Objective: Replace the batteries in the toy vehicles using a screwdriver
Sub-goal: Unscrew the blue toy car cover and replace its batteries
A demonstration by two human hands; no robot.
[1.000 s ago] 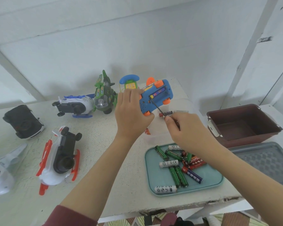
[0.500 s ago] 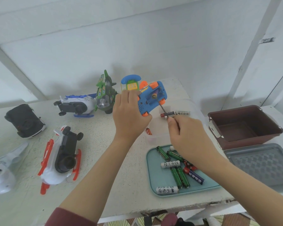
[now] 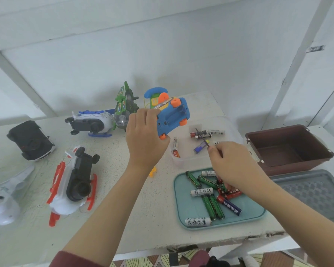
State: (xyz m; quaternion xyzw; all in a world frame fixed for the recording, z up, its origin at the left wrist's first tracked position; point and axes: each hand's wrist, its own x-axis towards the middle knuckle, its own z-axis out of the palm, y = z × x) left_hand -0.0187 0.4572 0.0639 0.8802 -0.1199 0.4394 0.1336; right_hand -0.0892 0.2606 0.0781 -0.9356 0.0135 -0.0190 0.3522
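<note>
My left hand [image 3: 145, 139] grips a blue toy car [image 3: 173, 117] with orange wheels, held up above the table with its underside and open battery bay toward me. My right hand [image 3: 232, 165] pinches a thin dark screwdriver [image 3: 201, 136], its tip over a clear plastic tub [image 3: 183, 160] that holds several loose batteries [image 3: 201, 134]. A teal tray [image 3: 181, 205] below my right hand carries several green, white and red batteries [image 3: 212, 206].
Other toys lie on the white table [image 3: 123, 218]: a white and red helicopter [image 3: 73, 184], a white and blue one [image 3: 93, 124], a green plane [image 3: 124, 110], a black car [image 3: 30, 140]. A brown bin [image 3: 289, 149] and grey lid [image 3: 308, 191] sit at right.
The screwdriver tip has left the blue car and dropped toward the clear tub. My right hand has moved down and right, and the car's battery bay now shows no batteries.
</note>
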